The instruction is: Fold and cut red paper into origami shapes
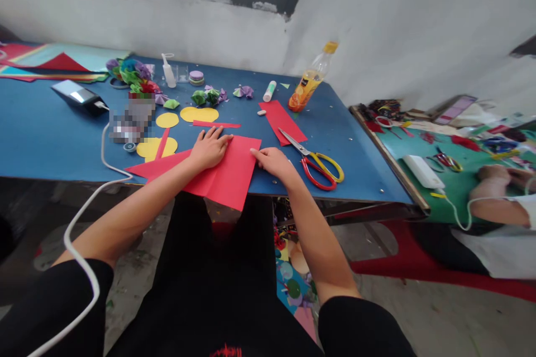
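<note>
A sheet of red paper (pixel 237 170) with a crease lies at the front edge of the blue table, its lower corner hanging over. My left hand (pixel 210 148) rests flat on it, fingers spread. At the sheet's right edge, my right hand (pixel 272 163) pinches the paper between thumb and finger. Scissors (pixel 310 156) with one red and one yellow handle lie just right of that hand, their tip over a smaller red paper piece (pixel 283 121). Beyond my left hand are a thin red strip (pixel 216 124) and yellow paper cutouts (pixel 199 115).
A juice bottle (pixel 309 81) and a glue stick (pixel 270 91) are at the back. Paper flowers (pixel 129 72), a black device (pixel 79 97) and coloured sheets (pixel 62 58) occupy the left. A white cable (pixel 103 148) crosses my left arm. Another person's arm (pixel 496 201) rests at the green table.
</note>
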The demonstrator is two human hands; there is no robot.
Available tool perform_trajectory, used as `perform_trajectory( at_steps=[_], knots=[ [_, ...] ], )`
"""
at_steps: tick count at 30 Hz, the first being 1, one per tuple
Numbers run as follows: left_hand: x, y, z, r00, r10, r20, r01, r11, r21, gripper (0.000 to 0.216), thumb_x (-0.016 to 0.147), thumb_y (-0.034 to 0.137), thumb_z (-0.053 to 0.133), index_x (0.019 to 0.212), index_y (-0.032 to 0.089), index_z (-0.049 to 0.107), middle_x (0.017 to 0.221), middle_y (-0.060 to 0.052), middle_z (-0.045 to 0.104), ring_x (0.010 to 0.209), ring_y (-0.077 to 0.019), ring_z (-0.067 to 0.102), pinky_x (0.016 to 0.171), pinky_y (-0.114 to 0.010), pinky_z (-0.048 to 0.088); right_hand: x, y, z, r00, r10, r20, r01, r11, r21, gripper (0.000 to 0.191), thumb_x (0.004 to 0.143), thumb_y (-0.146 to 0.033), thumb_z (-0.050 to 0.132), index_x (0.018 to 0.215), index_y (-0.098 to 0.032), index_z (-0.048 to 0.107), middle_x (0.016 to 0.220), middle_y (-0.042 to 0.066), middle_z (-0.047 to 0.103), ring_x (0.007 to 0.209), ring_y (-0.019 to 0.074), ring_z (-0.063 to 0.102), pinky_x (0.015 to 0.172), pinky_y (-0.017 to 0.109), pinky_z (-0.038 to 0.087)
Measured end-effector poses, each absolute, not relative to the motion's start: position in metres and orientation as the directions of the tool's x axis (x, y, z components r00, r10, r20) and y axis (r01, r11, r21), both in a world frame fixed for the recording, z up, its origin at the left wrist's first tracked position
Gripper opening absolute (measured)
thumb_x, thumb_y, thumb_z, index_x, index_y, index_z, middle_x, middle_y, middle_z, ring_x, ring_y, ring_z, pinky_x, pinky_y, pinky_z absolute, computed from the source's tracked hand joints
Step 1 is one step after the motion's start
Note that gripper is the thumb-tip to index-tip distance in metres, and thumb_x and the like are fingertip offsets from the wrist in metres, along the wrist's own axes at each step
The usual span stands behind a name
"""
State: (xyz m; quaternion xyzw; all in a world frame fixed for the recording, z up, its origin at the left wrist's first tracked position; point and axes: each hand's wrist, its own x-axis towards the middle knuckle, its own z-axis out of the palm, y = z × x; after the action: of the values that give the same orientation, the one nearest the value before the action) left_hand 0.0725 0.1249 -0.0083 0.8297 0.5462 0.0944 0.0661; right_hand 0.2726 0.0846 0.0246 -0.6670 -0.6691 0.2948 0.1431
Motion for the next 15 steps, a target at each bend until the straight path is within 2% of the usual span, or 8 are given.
perform_trajectory(
  at_steps=[4,10,15],
  knots=[
    [0.073,0.122,-0.007,0.389,0.912,0.127,0.887,-0.409,0.216,0.046,0.095,0.029,0.027,0.135,0.027,0.048,0.150,-0.007,0.036,0.139,-0.0256,0.030,0.110,-0.050,0.024,0.269,0.070,0.024,-0.109,0.963,-0.245,0.781,-0.070,-0.620,0.048,0.088,-0.050,0.046,0.051,-0.019,0.051,0.054,0.001,0.059,0.048,0.0121,0.051,0.054,0.024,0.038],
    [0.072,0.119,-0.008,0.383,0.910,0.159,0.892,-0.409,0.192,0.045,0.095,0.029,0.029,0.135,0.026,0.049,0.148,-0.008,0.040,0.136,-0.0244,0.035,0.109,-0.047,0.027,0.263,0.060,0.020,-0.156,0.943,-0.295,0.755,-0.079,-0.651,0.038,0.089,-0.032,0.047,0.053,-0.019,0.051,0.052,-0.001,0.058,0.043,0.0092,0.049,0.052,0.022,0.038],
    [0.073,0.117,-0.007,0.383,0.910,0.158,0.895,-0.408,0.179,0.046,0.095,0.030,0.029,0.137,0.025,0.047,0.148,-0.009,0.039,0.136,-0.0251,0.035,0.109,-0.049,0.026,0.262,0.062,0.021,-0.145,0.933,-0.330,0.745,-0.117,-0.657,0.037,0.089,-0.029,0.049,0.053,-0.018,0.049,0.050,-0.001,0.056,0.041,0.0082,0.047,0.049,0.021,0.037]
  ],
)
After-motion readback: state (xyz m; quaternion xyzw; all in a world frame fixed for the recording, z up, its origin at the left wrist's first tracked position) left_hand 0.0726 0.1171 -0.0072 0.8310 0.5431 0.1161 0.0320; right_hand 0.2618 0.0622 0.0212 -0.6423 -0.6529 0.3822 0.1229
